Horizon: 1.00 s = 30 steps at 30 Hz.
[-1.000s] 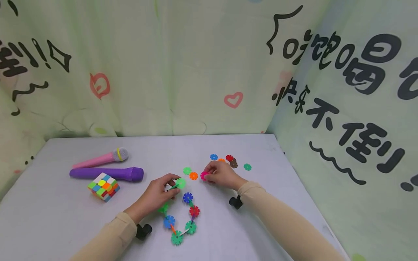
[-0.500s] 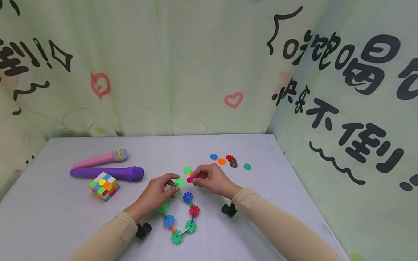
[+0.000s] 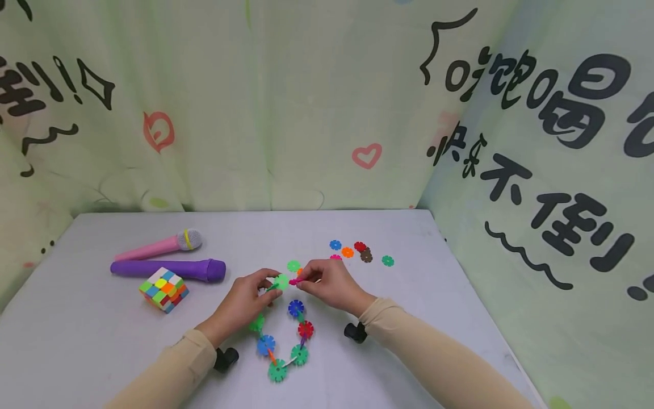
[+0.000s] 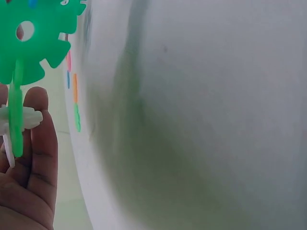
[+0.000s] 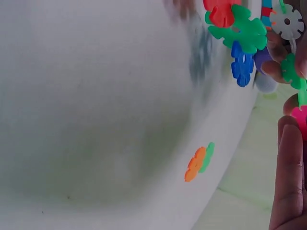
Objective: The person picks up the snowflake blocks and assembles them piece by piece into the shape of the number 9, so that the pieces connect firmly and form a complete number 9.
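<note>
My left hand (image 3: pixel 250 295) pinches the upper end of a curved chain of notched plastic discs, near a light green disc (image 3: pixel 281 282). Beside those fingers a white disc (image 5: pixel 288 21) shows in the right wrist view. From there the chain runs down through a blue disc (image 3: pixel 265 345) and a green disc (image 3: pixel 277 371), then up past a red disc (image 3: pixel 305 329) to a dark blue disc (image 3: pixel 296 308). My right hand (image 3: pixel 329 284) pinches a pink notched disc (image 3: pixel 294 281) against the light green disc's edge. Whether their slots interlock is too small to tell.
Loose discs lie at the back: blue (image 3: pixel 335 245), orange (image 3: pixel 347 252), red (image 3: pixel 360 246), brown (image 3: pixel 366 255) and green (image 3: pixel 388 261). On the left are a pink microphone (image 3: pixel 153 248), a purple microphone (image 3: pixel 174 270) and a puzzle cube (image 3: pixel 164 290). Curtains hang beyond the table.
My right hand has carried the pink disc leftward from beside the loose discs to the light green disc. My left hand has stayed nearly still, holding the chain.
</note>
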Each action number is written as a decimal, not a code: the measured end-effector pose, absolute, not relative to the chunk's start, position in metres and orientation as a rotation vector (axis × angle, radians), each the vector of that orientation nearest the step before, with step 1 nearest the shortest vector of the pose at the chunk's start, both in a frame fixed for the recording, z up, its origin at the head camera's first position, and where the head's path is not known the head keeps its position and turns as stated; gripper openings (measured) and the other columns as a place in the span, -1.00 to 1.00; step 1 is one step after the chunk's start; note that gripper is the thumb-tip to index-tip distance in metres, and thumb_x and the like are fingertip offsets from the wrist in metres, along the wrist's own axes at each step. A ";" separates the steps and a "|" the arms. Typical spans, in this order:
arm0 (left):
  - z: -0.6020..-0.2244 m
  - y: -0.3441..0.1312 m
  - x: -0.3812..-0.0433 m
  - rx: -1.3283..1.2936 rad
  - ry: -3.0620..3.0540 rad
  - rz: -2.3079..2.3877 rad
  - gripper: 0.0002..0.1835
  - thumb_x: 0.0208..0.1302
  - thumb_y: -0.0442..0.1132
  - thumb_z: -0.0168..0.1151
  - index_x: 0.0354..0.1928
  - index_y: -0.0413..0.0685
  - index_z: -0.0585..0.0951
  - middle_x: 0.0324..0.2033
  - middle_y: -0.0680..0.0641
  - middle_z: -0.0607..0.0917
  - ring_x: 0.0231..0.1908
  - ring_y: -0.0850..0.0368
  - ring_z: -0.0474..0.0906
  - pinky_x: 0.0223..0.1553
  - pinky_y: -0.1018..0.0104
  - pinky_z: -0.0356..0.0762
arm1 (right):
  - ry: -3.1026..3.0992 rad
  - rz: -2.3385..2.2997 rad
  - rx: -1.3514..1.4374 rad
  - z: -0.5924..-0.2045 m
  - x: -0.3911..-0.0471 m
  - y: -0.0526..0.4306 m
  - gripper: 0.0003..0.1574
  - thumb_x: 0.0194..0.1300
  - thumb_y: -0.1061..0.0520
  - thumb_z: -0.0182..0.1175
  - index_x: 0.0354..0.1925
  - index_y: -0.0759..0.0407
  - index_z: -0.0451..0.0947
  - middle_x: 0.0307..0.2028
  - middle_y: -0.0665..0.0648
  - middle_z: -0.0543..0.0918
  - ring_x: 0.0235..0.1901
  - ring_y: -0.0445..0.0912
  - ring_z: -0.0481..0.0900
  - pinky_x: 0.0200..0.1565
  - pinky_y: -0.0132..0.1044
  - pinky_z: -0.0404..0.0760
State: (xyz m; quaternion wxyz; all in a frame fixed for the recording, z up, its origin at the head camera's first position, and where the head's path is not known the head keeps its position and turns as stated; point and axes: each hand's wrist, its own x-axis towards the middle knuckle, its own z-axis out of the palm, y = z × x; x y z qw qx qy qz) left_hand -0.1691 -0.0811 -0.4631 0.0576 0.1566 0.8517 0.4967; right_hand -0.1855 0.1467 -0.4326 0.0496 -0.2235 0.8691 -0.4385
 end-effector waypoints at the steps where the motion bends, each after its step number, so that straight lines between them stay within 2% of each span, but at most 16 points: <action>1: -0.463 -0.081 -0.169 0.470 2.576 1.509 -0.59 0.30 -0.26 0.37 0.18 -0.07 0.56 -0.37 0.04 0.68 -0.48 0.16 0.61 -0.38 0.27 0.52 | 2.668 -1.329 -0.696 -0.432 -0.185 0.146 -0.94 0.24 0.24 0.41 -0.34 0.11 0.70 -0.41 -0.14 0.69 -0.34 -0.24 0.67 -0.28 -0.31 0.66; 7: -0.462 -0.081 -0.169 0.465 2.543 1.526 -0.58 0.31 -0.25 0.37 0.18 -0.13 0.56 -0.38 0.01 0.71 -0.47 0.15 0.61 -0.38 0.27 0.53 | 2.731 -1.312 -0.709 -0.432 -0.185 0.146 -0.92 0.20 0.21 0.45 -0.35 0.05 0.73 -0.43 -0.17 0.69 -0.37 -0.26 0.66 -0.30 -0.32 0.65; 12: -0.463 -0.080 -0.169 0.459 2.522 1.531 -0.57 0.30 -0.27 0.37 0.18 -0.16 0.55 -0.41 0.01 0.71 -0.48 0.14 0.61 -0.39 0.28 0.53 | 2.690 -1.349 -0.660 -0.432 -0.184 0.146 -0.93 0.19 0.22 0.45 -0.33 0.07 0.74 -0.43 -0.15 0.70 -0.38 -0.25 0.67 -0.30 -0.32 0.66; 30: -0.463 -0.079 -0.167 0.420 2.503 1.552 -0.58 0.28 -0.27 0.39 0.16 -0.08 0.56 -0.39 -0.01 0.71 -0.49 0.16 0.63 -0.40 0.27 0.56 | 2.720 -1.331 -0.699 -0.434 -0.183 0.148 -0.91 0.21 0.22 0.44 -0.27 0.09 0.76 -0.36 -0.13 0.72 -0.31 -0.26 0.69 -0.25 -0.36 0.65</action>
